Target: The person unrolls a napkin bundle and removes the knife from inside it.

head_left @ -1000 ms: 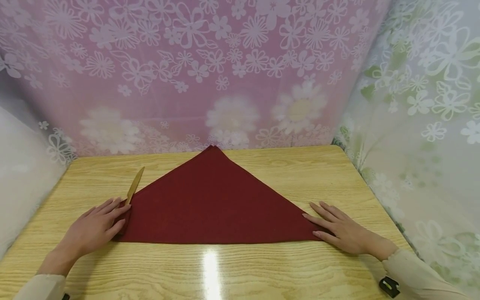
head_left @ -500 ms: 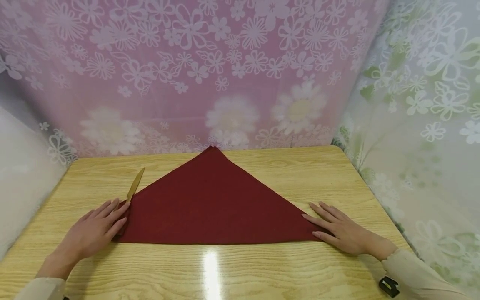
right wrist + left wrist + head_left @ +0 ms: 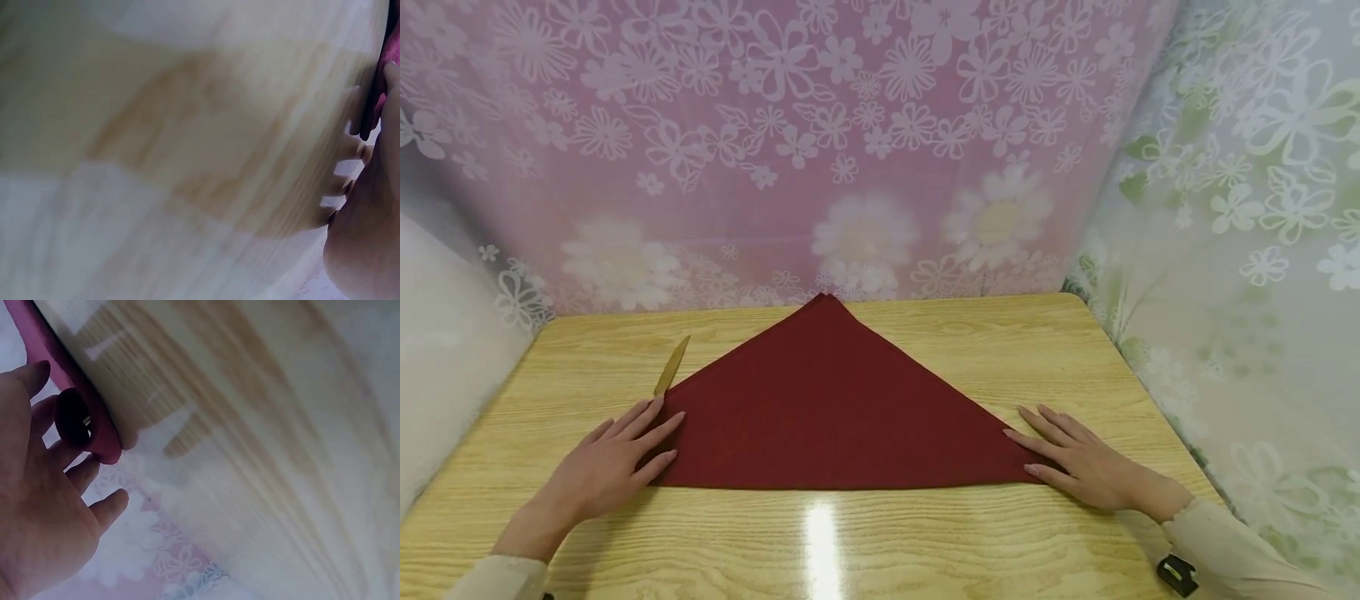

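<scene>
A dark red cloth napkin (image 3: 835,408), folded into a triangle, lies with its point toward the back and its long edge toward me. My left hand (image 3: 606,467) rests over its left end, fingers spread and mostly straight. The left wrist view shows that end as a roll (image 3: 103,434), with the fingers across it and a small shiny bit inside. From under the left fingertips sticks a golden knife blade (image 3: 672,365); the rest of the knife is hidden. My right hand (image 3: 1086,462) lies with extended fingers on the napkin's right corner.
The wood-grain table (image 3: 880,542) reaches back to a pink flowered sheet (image 3: 760,200). Another flowered sheet (image 3: 1247,317) hangs along the right side. A black device (image 3: 1177,575) is at the right sleeve.
My left hand has moved a little to the right over the napkin's left end and covers more of it. The visible blade stays almost in place. The right hand has not moved.
</scene>
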Demonstrator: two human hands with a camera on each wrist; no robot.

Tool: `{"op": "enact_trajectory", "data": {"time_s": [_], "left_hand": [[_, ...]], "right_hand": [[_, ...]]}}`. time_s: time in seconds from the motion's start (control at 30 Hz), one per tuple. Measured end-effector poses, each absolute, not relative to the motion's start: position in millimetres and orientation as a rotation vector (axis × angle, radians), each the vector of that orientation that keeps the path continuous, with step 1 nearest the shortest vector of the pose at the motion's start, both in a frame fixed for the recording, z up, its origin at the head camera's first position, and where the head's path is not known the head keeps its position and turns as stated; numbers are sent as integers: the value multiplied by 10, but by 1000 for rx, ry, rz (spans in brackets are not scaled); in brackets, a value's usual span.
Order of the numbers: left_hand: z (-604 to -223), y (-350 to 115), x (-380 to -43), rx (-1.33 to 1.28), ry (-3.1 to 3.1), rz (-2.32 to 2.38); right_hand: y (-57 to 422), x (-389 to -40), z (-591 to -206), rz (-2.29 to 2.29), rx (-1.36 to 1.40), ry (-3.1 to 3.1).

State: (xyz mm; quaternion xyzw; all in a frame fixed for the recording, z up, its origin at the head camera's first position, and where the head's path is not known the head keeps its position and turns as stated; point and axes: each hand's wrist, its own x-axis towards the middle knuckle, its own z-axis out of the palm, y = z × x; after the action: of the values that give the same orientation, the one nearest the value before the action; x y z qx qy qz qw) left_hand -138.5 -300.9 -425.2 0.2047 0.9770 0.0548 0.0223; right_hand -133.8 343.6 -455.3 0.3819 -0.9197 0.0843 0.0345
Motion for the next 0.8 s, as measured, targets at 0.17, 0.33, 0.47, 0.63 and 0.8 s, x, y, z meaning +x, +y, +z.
{"op": "enact_trajectory", "data": {"time_s": [0.17, 0.33, 0.47, 0.63, 0.8], "left_hand": [[-4284, -3004, -1365, 636, 3036, 182], [-4304, -3026, -1364, 637, 3037, 180], [-4301, -3062, -1379, 628, 3024, 170], [-4297, -3116, -1383, 621, 3011, 168], [-4307, -3175, -1362, 634, 3015, 168]], "right_hand": [[3416, -1331, -4533, 283, 1169, -2830], [3415, -1325, -4537, 288, 1156, -2852], [3416, -1331, -4545, 292, 1151, -2863], [3420, -1338, -4549, 297, 1145, -2868], [3418, -1327, -4548, 317, 1159, -2839]]}}
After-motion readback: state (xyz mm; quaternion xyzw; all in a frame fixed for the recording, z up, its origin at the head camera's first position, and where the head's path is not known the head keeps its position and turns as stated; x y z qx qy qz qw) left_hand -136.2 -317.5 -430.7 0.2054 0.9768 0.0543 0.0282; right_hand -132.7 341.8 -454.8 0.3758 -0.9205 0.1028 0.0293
